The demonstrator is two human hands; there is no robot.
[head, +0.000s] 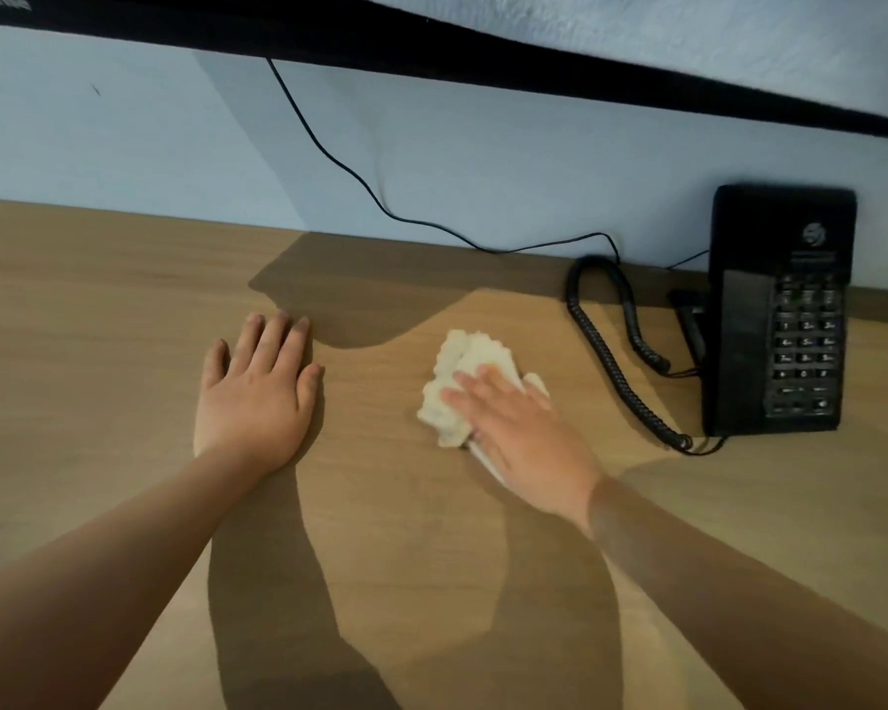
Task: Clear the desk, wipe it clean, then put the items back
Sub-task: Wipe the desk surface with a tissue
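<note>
- Head view, centre: our right hand (524, 433) presses a crumpled white cloth (462, 371), possibly paper towel, onto the desk (98, 299), fingers straight and together.
- Centre left: our left hand (257, 386) rests flat, fingers together.
- Right: wiping further rightward could snag the coiled cord (616, 361) and drag the telephone (780, 310).

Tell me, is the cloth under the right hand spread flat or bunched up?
Bunched up: the cloth lies as a wrinkled wad on the desk, the right hand pressing it with straight fingers.
</note>
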